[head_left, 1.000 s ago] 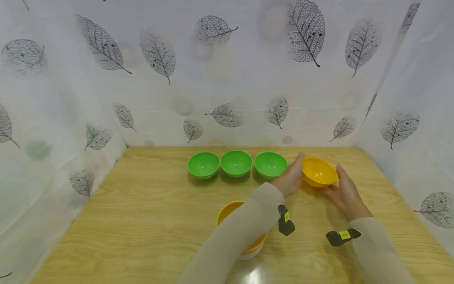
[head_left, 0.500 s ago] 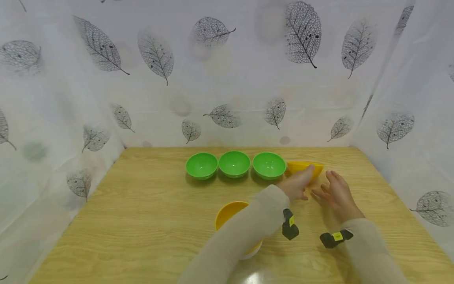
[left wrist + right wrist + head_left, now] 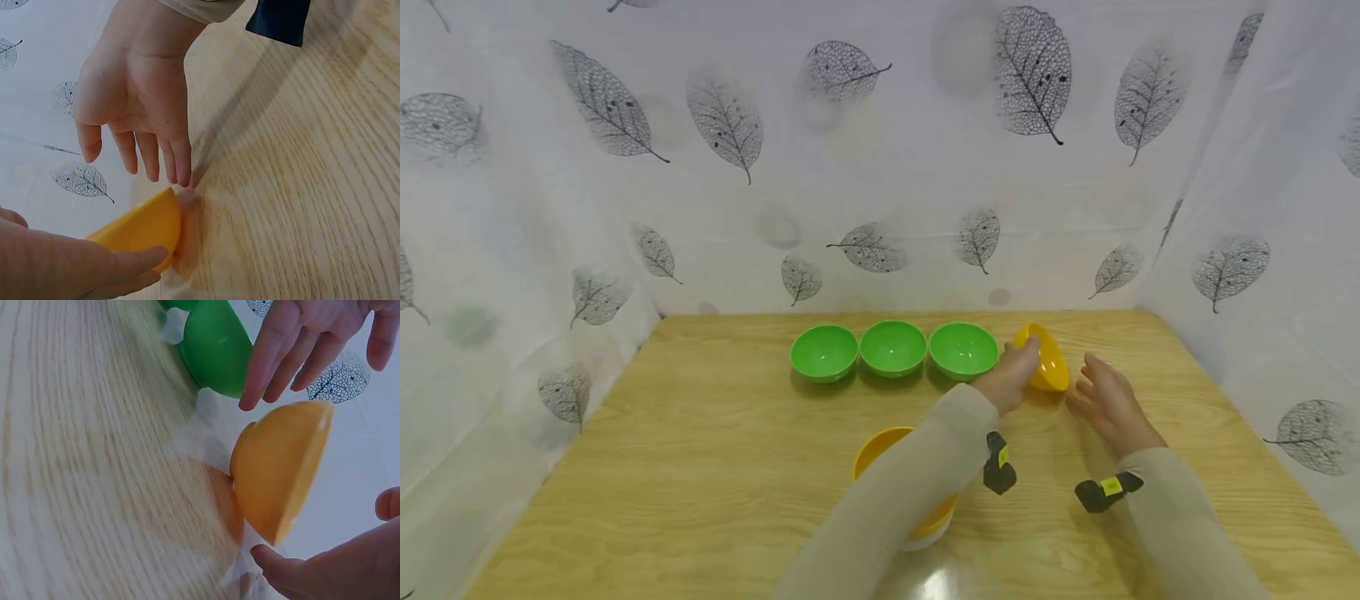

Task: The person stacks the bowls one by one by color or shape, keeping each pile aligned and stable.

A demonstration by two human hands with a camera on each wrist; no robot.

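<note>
A yellow bowl (image 3: 1052, 363) stands tilted at the right end of the green row, its hollow side facing right in the head view. Close against its left side is my left hand (image 3: 1013, 372), fingers nearly straight; whether they touch the bowl (image 3: 275, 469) is unclear. My right hand (image 3: 1111, 406) stands apart on the bowl's right, fingers spread and loosely bent, holding nothing. The left wrist view shows the right palm (image 3: 140, 94) facing the bowl (image 3: 140, 231), above my left hand (image 3: 75, 265).
Three green bowls (image 3: 824, 354) (image 3: 893, 348) (image 3: 964, 351) sit in a row along the back of the wooden table (image 3: 700, 467). Another yellow bowl (image 3: 877, 447), with a white rim or bowl below it, is partly hidden under the left sleeve. A leaf-patterned curtain (image 3: 880, 167) hangs behind.
The yellow bowl has moved left and turned from nearly upright onto a steep tilt. My right hand no longer touches it and has shifted slightly left; the left hand stays beside it.
</note>
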